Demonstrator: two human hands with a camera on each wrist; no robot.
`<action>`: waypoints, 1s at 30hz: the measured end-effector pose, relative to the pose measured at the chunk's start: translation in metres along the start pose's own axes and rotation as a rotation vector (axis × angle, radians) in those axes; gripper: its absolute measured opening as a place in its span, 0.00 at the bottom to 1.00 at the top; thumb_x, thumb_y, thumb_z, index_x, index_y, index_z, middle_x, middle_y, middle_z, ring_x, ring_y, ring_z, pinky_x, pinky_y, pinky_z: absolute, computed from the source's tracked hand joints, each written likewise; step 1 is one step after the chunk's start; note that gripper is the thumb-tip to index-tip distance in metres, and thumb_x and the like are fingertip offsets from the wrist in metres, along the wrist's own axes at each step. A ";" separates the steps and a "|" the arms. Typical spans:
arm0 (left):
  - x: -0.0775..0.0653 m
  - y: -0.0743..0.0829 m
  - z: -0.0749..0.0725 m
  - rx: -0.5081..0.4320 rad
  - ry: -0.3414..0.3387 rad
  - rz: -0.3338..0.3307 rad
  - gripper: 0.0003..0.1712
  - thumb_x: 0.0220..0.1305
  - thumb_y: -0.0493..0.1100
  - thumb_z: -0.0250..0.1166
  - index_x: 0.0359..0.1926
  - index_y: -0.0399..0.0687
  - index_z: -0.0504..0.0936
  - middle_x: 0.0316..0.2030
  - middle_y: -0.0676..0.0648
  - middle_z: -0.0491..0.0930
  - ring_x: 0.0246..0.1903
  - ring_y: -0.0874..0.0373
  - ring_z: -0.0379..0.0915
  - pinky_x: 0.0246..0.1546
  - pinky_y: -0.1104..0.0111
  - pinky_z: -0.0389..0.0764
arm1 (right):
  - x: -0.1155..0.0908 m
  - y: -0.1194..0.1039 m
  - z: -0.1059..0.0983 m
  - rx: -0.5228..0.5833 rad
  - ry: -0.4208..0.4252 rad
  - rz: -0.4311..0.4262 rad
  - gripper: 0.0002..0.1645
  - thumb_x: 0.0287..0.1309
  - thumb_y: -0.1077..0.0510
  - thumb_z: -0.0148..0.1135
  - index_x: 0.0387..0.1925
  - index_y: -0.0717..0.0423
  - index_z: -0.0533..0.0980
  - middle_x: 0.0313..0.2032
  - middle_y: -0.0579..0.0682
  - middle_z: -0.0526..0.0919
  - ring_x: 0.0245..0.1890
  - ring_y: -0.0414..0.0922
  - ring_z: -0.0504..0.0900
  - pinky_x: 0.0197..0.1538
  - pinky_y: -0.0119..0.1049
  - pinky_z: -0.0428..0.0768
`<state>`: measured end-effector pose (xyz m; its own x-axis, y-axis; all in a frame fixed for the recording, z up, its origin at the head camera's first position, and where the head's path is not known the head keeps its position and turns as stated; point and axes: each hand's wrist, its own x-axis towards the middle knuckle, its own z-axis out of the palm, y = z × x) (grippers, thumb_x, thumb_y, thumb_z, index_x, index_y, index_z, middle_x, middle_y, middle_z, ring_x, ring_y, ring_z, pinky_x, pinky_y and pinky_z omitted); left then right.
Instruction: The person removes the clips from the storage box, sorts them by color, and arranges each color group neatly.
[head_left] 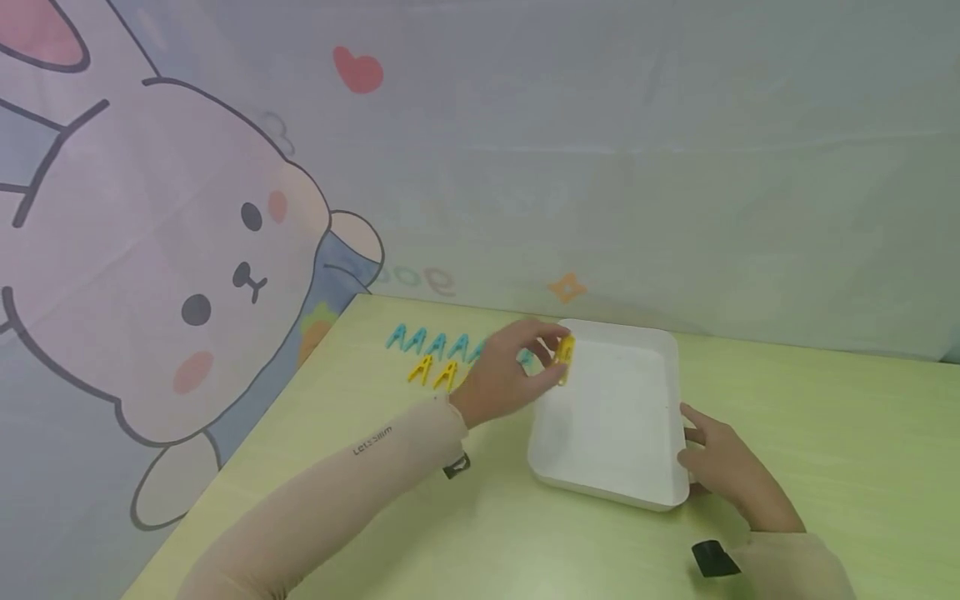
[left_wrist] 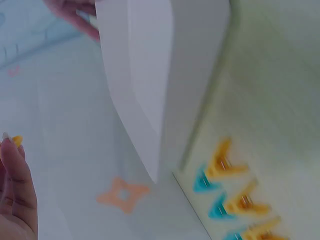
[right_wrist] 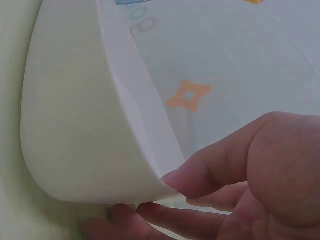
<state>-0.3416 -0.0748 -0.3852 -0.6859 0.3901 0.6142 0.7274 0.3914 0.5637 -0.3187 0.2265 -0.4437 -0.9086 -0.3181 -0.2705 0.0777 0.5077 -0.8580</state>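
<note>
My left hand (head_left: 510, 375) pinches a yellow clothespin (head_left: 566, 357) between thumb and fingers, over the left side of a white tray (head_left: 615, 417). In the left wrist view only part of that hand (left_wrist: 19, 192) shows, with a bit of the yellow clothespin (left_wrist: 17, 141) at its fingertips. My right hand (head_left: 723, 467) grips the tray's right edge. Seen from the right wrist, the thumb lies on the rim of the tray (right_wrist: 85, 115) and the fingers reach underneath. The tray's floor is bare.
Left of the tray, several blue clothespins (head_left: 437, 345) stand in a row. In front of them are yellow clothespins (head_left: 446, 377), some hidden behind my left hand. The green table (head_left: 825, 433) meets a printed rabbit curtain (head_left: 675, 167) at its back edge.
</note>
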 end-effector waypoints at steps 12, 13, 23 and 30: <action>-0.027 -0.081 -0.080 0.218 0.178 -0.349 0.22 0.62 0.37 0.67 0.58 0.45 0.80 0.42 0.47 0.78 0.34 0.56 0.78 0.37 0.61 0.80 | 0.001 -0.003 -0.003 -0.091 0.005 -0.009 0.46 0.60 0.68 0.46 0.74 0.72 0.38 0.67 0.80 0.55 0.60 0.71 0.70 0.46 0.49 0.82; -0.031 -0.087 -0.085 0.236 0.187 -0.380 0.22 0.62 0.38 0.67 0.58 0.45 0.80 0.43 0.46 0.78 0.34 0.56 0.78 0.35 0.61 0.80 | 0.001 -0.003 -0.003 -0.093 0.005 -0.008 0.46 0.60 0.68 0.46 0.74 0.72 0.38 0.67 0.79 0.54 0.60 0.71 0.70 0.46 0.49 0.82; -0.072 -0.130 -0.113 0.437 0.169 -0.613 0.22 0.63 0.43 0.66 0.57 0.45 0.79 0.41 0.47 0.78 0.33 0.53 0.76 0.31 0.59 0.77 | 0.002 -0.002 -0.001 -0.034 -0.006 0.002 0.46 0.59 0.70 0.44 0.74 0.72 0.36 0.67 0.81 0.52 0.55 0.69 0.75 0.41 0.47 0.84; -0.090 -0.145 -0.119 0.519 0.107 -0.739 0.13 0.59 0.44 0.67 0.43 0.44 0.79 0.39 0.44 0.81 0.29 0.50 0.75 0.32 0.56 0.76 | 0.002 -0.003 -0.002 -0.040 -0.012 -0.004 0.47 0.58 0.69 0.44 0.74 0.72 0.36 0.67 0.81 0.52 0.55 0.69 0.75 0.41 0.46 0.84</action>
<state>-0.3834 -0.2661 -0.4564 -0.9496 -0.1785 0.2578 -0.0150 0.8472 0.5311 -0.3213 0.2263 -0.4410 -0.9041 -0.3294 -0.2723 0.0575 0.5376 -0.8412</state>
